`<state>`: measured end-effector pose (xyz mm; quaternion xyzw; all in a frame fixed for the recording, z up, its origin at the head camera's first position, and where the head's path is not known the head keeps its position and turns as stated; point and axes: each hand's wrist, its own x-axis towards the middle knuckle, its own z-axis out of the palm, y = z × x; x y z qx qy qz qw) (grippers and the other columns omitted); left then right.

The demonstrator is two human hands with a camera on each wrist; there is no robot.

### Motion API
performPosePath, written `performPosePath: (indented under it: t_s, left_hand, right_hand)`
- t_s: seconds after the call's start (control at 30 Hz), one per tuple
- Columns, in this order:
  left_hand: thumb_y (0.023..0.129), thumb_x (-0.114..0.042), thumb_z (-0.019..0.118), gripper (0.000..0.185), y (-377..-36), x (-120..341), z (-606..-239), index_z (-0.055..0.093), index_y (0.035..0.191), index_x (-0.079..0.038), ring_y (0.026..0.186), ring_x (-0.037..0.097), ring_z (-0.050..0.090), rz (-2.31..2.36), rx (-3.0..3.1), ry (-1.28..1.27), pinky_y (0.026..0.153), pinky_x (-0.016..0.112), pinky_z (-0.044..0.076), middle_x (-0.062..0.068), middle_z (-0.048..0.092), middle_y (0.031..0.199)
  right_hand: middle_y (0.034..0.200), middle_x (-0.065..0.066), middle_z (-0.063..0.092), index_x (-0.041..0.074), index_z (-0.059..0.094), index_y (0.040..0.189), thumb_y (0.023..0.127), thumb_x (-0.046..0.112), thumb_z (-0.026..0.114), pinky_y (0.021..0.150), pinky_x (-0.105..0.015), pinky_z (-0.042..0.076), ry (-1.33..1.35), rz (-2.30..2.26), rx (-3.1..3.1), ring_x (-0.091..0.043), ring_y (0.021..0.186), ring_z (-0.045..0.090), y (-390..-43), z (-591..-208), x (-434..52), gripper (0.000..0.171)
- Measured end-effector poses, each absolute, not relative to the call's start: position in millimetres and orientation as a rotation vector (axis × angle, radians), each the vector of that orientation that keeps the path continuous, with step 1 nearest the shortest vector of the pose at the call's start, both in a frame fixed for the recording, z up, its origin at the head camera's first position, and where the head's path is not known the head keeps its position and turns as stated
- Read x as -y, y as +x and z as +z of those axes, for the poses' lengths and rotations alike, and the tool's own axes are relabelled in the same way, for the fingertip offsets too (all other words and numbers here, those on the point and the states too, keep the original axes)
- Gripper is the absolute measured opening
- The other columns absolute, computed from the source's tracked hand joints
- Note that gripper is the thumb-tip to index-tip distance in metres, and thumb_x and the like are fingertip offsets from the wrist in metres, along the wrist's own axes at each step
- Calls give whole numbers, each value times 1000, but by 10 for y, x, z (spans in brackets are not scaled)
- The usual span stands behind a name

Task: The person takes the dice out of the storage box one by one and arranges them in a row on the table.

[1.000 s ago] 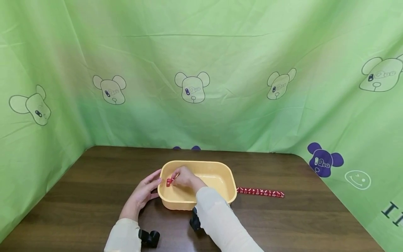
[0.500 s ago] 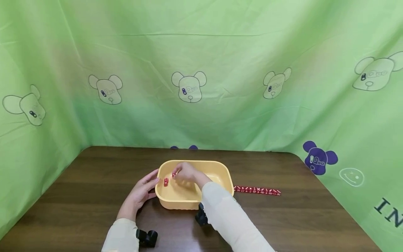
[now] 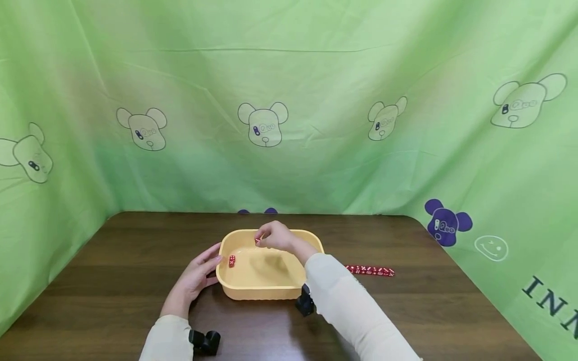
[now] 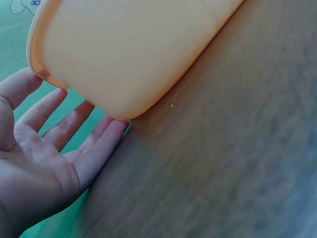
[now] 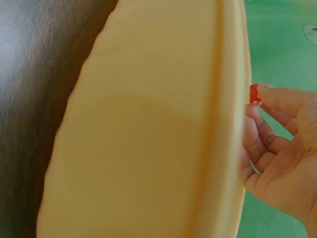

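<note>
Above the far rim of the yellow tub (image 3: 271, 291), right hand (image 3: 276, 235) fingers pinch one red die (image 3: 257, 241), lifted clear of the floor. Row of red dice (image 3: 370, 271) lies on the desk (image 3: 451, 311) to the tub's right, long axis left-right, nearer that hand. Left hand (image 3: 195, 275) flat, fingers straight against the tub's left wall. Two red dice (image 3: 232, 260) sit inside at the left end.
</note>
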<state>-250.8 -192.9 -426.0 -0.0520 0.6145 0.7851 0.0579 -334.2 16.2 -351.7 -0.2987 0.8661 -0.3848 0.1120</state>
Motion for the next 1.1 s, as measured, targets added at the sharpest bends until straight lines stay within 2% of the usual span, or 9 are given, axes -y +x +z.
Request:
performPosePath:
  t_s: [0.23,0.5,0.67,0.93,1.1]
  left_hand:
    - [86,-14,52,51,-2516,1946,-4237,34,133,-11,105,26,46,2354,-1887,-138,76,40,43,16,36,128]
    - [86,-14,51,51,-2520,1940,-4226,33,134,-12,105,25,46,2354,-1880,-132,76,40,44,15,36,129]
    - [86,-14,52,50,-2518,1933,-4232,34,133,-12,104,24,46,2355,-1877,-145,75,40,44,16,36,128]
    - [87,-14,51,49,-2497,1932,-4236,35,133,-12,106,27,45,2351,-1889,-155,76,40,44,16,37,128]
    - [86,-15,52,49,-2490,1930,-4234,35,133,-12,106,27,45,2361,-1876,-150,76,40,43,16,37,128]
  right_hand:
    - [72,-1,62,-2,64,85,76,5,64,60,-22,42,-940,-1129,-2568,-7,66,51,-3404,-3368,-357,12]
    - [79,-6,63,-4,62,89,78,4,61,64,-25,44,-919,-1172,-2562,-12,72,55,-3345,-3173,-713,13]
    - [79,-6,62,-4,62,90,77,3,61,64,-27,44,-871,-1194,-2603,-13,72,55,-3384,-3183,-970,15]
    - [83,-15,61,-5,61,91,78,2,59,63,-31,46,-831,-1220,-2626,-16,72,55,-3393,-3193,-1350,15]
    - [83,-11,62,-3,62,91,79,6,60,64,-30,45,-814,-1175,-2691,-14,74,54,-3374,-3202,-1557,15]
